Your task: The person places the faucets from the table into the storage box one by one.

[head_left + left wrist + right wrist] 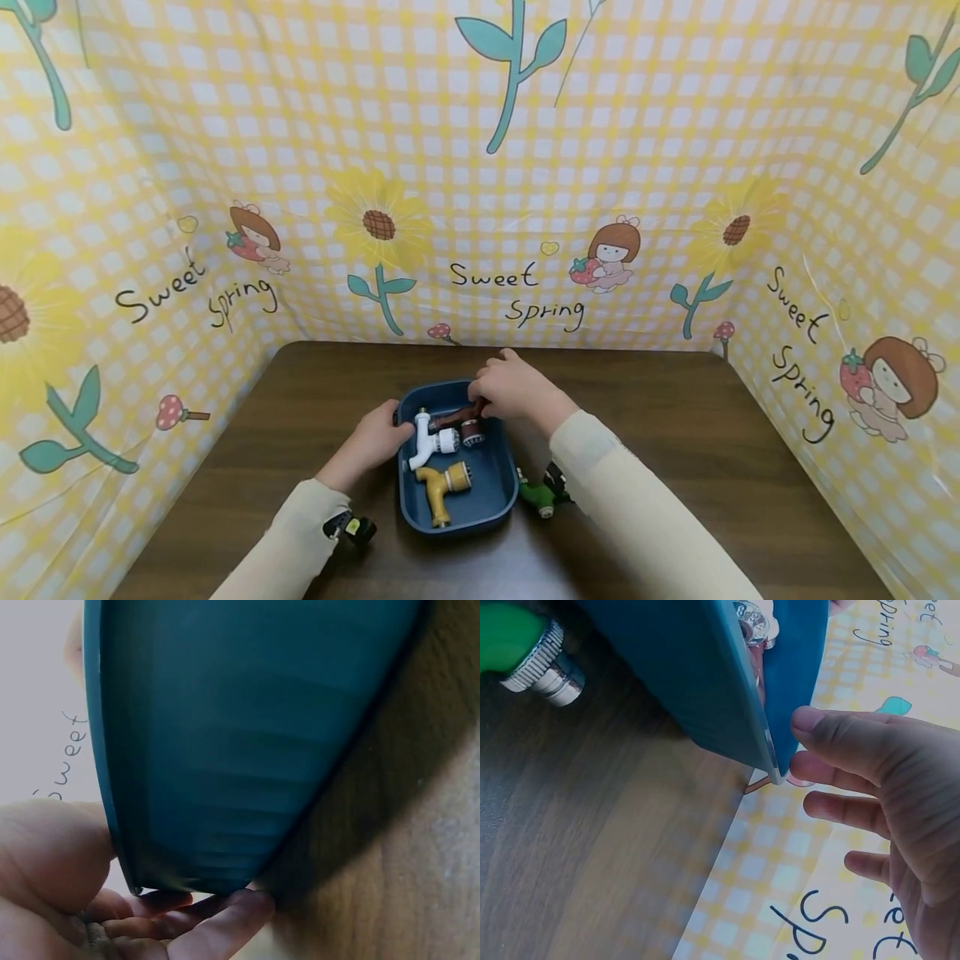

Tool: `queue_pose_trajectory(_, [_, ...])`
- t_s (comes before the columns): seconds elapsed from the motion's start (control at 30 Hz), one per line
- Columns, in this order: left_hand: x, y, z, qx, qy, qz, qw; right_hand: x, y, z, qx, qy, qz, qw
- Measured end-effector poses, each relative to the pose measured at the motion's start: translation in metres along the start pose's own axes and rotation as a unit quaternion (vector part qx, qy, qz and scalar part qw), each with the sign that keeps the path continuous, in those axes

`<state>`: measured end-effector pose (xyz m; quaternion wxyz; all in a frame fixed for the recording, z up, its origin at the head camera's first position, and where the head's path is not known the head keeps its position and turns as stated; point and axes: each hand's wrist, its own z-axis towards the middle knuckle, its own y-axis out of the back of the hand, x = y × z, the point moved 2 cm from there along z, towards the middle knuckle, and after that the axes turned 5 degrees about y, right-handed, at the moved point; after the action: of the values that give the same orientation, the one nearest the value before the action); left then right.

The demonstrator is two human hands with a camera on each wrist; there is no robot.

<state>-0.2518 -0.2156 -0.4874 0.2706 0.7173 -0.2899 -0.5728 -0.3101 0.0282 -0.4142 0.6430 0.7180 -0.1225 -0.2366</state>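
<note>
- Set near the middle of the brown wooden table (pixel 637 417), in front of the person: a blue bin (pixel 491 479) with rounded corners.
- Gripping the far-left part of the bin with the left hand (pixel 369 444), with the thumb at the rim and, in the left wrist view, with fingers curled at the outside of the wall.
- Reaching to the far-right corner of the bin with the right hand (pixel 517 387), with fingers spread apart and nothing held in the right wrist view; thumb tip close to the inner wall, hard to tell whether touching.
- Lying inside the bin, toward the far right and just below the right hand in the head view: a dark red tap (pixel 457 415), partly hidden by the fingers.
- Lying inside along the left side, near the left thumb: a white tap (pixel 429 444) with its ribbed end turned to the right.
- Lying in the near part of the bin, just below the white tap: a yellow tap (pixel 435 485).
- Resting on the table outside the bin, just beside its right wall: a green tap (pixel 537 494), partly covered by the right forearm.
- Hung behind and at both sides: a yellow-and-white checked cloth (pixel 510 208), printed with flowers and "Sweet Spring".
</note>
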Motion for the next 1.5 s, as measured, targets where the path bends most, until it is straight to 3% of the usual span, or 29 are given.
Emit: queue_pose_trajectory(1.5, [-0.001,-0.002,-0.002,-0.018,0.001,0.003,0.9998,-0.01,0.005,-0.072,-0.091,-0.054,0.044,0.993])
